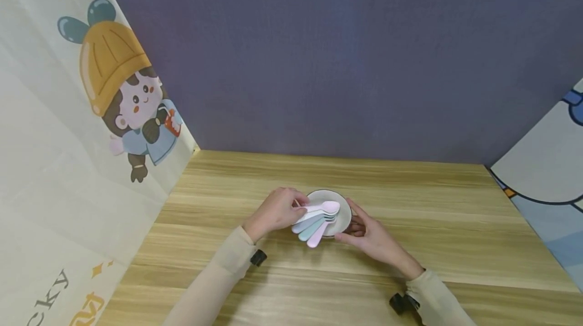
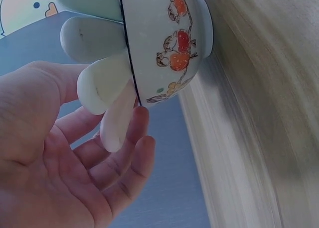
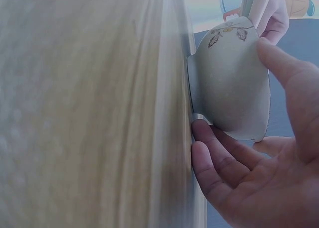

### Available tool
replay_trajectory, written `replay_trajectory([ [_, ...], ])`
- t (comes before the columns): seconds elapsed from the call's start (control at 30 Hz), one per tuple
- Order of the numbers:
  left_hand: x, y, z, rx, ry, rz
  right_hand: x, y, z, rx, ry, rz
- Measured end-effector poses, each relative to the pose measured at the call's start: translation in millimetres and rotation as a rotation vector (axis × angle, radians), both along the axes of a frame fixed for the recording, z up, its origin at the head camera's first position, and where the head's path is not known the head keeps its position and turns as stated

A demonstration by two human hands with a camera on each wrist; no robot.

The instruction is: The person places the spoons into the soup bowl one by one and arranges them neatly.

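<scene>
A white bowl (image 1: 343, 218) with a dark rim stands on the table; its outside carries painted birds in the left wrist view. Several pastel spoons lie fanned in it, handles over the near-left rim, among them a pink spoon (image 1: 316, 237) and a teal spoon (image 1: 308, 232). My left hand (image 1: 279, 210) pinches the handle of the pale spoon (image 1: 331, 207) at the far end of the fan. On the other side my right hand (image 1: 374, 239) grips the bowl, thumb near the rim and fingers low by the foot in the right wrist view.
The wood-grain table (image 1: 237, 179) ends at a dark blue partition (image 1: 319, 63) behind. A pale curtain (image 1: 45, 138) with a cartoon figure hangs at the left, and a printed panel (image 1: 542, 164) stands at the right.
</scene>
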State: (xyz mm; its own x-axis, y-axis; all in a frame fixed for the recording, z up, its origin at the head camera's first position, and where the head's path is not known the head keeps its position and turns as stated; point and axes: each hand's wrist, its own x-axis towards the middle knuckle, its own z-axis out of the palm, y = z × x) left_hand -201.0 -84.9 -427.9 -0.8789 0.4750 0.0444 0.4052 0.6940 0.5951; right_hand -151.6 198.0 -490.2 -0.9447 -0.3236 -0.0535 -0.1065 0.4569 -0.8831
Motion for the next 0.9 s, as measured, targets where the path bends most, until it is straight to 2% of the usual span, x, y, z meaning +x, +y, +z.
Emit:
replay_trajectory([
  [0.27, 0.6, 0.6, -0.7, 0.003, 0.0, 0.006, -1.0, 1, -1.3, 0.008, 0.007, -0.002],
  [0.4, 1.7, -4.4, 1.4, 0.021, 0.002, 0.032, -1.0, 0, -1.6, 0.008, 0.009, -0.004],
  [0.6, 3.3, -17.9, 1.3, 0.082, 0.032, 0.085, -1.8, 1, -2.5, 0.012, 0.007, -0.004],
  [0.9, 9.1, -47.5, -9.1, 0.131, 0.095, 0.144, -0.9, 3, -0.7, -0.009, 0.035, -0.021],
])
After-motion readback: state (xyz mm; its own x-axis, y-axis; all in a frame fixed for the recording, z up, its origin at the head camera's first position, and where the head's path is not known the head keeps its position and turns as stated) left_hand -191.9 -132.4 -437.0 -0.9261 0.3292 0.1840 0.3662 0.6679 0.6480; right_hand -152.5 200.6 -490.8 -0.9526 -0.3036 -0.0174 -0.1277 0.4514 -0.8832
